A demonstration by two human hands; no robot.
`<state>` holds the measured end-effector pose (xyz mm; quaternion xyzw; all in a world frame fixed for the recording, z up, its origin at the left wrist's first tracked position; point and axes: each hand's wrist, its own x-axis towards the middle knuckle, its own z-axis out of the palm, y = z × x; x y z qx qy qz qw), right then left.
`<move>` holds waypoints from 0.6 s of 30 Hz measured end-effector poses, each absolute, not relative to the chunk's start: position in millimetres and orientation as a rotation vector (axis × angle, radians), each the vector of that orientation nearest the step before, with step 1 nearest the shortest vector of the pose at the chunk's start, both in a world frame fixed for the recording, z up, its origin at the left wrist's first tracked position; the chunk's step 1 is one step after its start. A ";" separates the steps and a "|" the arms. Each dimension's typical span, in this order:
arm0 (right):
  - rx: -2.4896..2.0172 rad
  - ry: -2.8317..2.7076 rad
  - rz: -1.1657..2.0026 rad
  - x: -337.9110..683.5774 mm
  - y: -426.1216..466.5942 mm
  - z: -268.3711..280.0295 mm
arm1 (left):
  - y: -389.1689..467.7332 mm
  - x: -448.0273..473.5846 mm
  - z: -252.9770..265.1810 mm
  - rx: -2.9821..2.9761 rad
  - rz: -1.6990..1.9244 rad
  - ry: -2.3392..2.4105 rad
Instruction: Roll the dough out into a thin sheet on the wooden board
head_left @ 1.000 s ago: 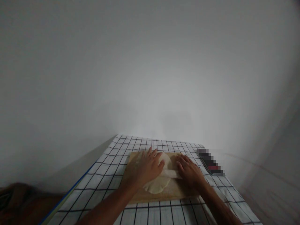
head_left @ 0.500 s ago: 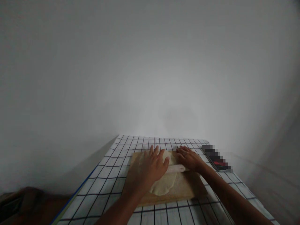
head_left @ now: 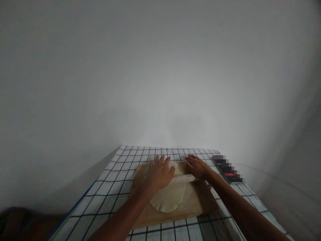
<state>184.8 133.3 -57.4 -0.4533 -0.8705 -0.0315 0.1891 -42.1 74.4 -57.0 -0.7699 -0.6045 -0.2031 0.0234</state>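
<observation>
A pale rolling pin [head_left: 184, 179] lies across a thin flat round of dough [head_left: 168, 197] on a wooden board [head_left: 198, 204]. My left hand [head_left: 160, 172] rests palm down over the pin's left part, its fingers stretched out and spread, and it hides that end. At the pin's right end my right hand [head_left: 197, 166] presses from above, with its fingers stretched forward and lying fairly flat. Part of the dough shows beyond the pin and a larger part in front of it.
A white cloth with dark grid lines [head_left: 107, 187] covers the table. On the right edge lies a dark flat object [head_left: 227, 170] with a red patch, partly blurred out. A plain pale wall [head_left: 160, 83] stands behind the table. Something dark [head_left: 20, 221] sits low at the left.
Both hands appear slightly further left, along with the board and table, as the view has shifted. More of the dough's near side shows in front of the pin.
</observation>
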 end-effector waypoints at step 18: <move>-1.337 -2.327 -0.001 196.9 98.9 -58.8 | 107.8 -153.3 -54.1 -2.246 -0.956 -2.079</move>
